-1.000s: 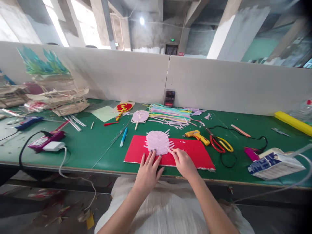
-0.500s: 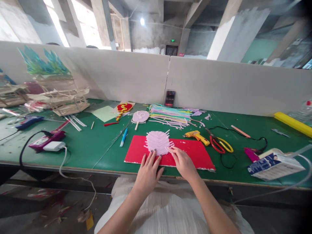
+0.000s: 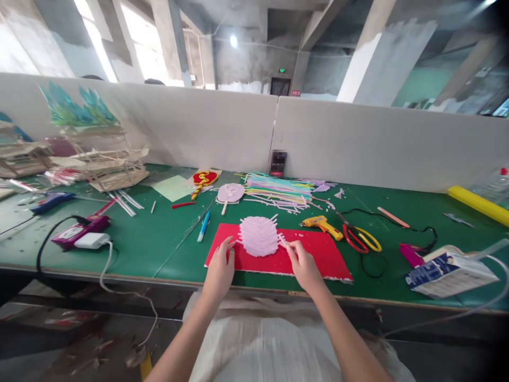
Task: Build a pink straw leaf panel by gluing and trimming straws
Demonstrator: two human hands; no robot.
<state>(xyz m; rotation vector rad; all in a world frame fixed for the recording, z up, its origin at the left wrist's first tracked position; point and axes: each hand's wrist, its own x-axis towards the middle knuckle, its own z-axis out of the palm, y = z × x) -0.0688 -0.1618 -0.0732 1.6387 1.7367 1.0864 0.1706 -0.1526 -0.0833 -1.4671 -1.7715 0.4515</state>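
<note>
A round lilac piece (image 3: 259,236) made of many narrow strips laid side by side lies on a red board (image 3: 318,252). Strip ends stick out past its edge on both sides. My left hand (image 3: 221,260) is at the piece's left edge, thumb and fingers drawn together; what they hold, if anything, is too small to make out. On the other side, my right hand (image 3: 304,262) pinches a thin lilac strip (image 3: 282,241) at the piece's right edge.
Behind lie a pile of coloured strips (image 3: 278,185), a lilac disc on a stick (image 3: 230,193) and a red-yellow ornament (image 3: 204,178). A blue pen (image 3: 204,226) is left of the board. A yellow glue gun (image 3: 323,225), scissors (image 3: 360,239) and a carton (image 3: 449,270) are right.
My left hand has lifted off the lower part of the lilac piece and moved left to its edge, its fingers closing. My right hand has shifted slightly right, still pinching.
</note>
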